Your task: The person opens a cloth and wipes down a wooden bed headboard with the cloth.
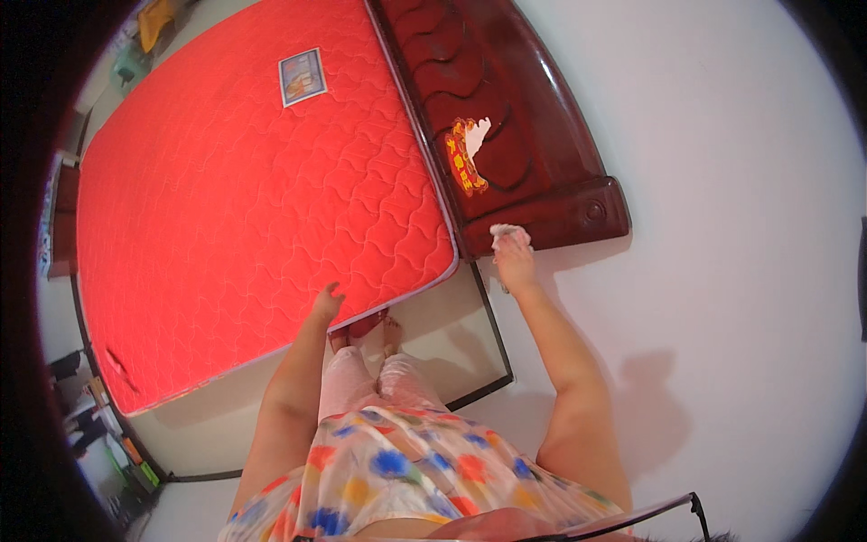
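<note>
My right hand (pixel 515 260) is closed on a crumpled whitish cloth (pixel 502 231) at the near end of the dark red wooden headboard (pixel 551 212). From this view I cannot tell whether the cloth touches the wood. My left hand (pixel 329 302) hangs by the near edge of the red quilted mattress (pixel 253 208), its fingers apart and holding nothing. A red and yellow paper sticker (pixel 462 158), partly torn to white, clings to the headboard's panel.
On the mattress lies a flat rectangular picture (pixel 302 78). A white wall (pixel 722 226) runs along the right. Shelves of assorted items (pixel 117 443) stand at the lower left, and a greenish stool (pixel 131 68) at the far left. My feet are on the pale floor (pixel 461 316) beside the bed.
</note>
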Motion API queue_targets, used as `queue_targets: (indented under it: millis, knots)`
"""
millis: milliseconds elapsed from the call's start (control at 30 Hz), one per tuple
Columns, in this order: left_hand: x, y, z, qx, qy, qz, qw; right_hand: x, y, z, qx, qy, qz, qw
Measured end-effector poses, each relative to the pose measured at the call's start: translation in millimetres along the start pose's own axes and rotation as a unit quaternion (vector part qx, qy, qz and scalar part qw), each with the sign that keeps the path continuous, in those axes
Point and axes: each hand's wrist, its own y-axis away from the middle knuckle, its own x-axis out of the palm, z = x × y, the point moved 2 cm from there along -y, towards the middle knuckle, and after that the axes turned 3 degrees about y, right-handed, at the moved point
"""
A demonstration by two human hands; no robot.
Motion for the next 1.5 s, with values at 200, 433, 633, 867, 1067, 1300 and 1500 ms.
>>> queue_targets:
  millis: [200,433,633,867,1067,1300,1500]
  knots:
    - [-10,-20,-1,-0.014,0.032,0.05,0.998,-143,13,19,0.009,0.2,-0.169,0.965]
    - [-33,-58,4,0.068,-0.014,0.085,0.994,-207,20,31,0.133,0.277,-0.149,0.94]
    - [-81,-78,35,0.055,-0.067,0.072,0.994,-167,-12,51,0.177,0.251,-0.168,0.937]
    - [-67,-70,23,0.044,-0.04,0.123,0.991,-122,-10,62,0.219,0.294,-0.182,0.912]
    - [-57,-83,26,0.096,-0.035,0.128,0.986,-68,11,39,0.207,0.179,-0.064,0.96]
    - [-51,-101,55,0.083,-0.05,0.119,0.988,-127,-8,58,0.26,-0.183,-0.258,0.912]
    - [-47,-89,30,0.087,-0.08,0.126,0.985,-148,-35,57,0.163,0.25,-0.214,0.93]
